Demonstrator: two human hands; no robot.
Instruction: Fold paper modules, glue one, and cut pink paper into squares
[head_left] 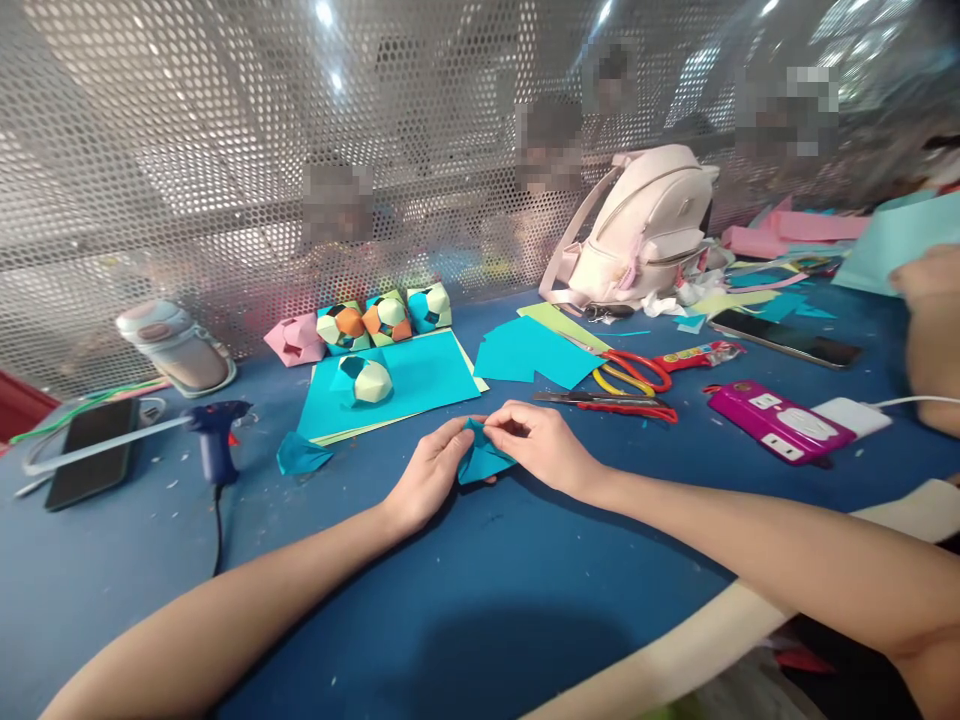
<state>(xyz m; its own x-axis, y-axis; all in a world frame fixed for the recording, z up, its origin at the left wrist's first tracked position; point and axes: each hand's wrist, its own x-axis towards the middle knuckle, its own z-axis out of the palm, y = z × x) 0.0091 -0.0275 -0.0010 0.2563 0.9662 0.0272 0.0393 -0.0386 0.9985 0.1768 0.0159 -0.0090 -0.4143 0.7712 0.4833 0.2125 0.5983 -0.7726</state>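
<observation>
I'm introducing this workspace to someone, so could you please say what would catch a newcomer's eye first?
Probably the bright blue folded paper at the centre, in the grip of the left hand and right hand. Next come the pale backpack at the back, right of centre, and the row of paper balls to its left.

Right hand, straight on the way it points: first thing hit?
Beyond the folded blue paper it holds, the right hand would probably meet the left hand first; depth between them is hard to judge.
</observation>
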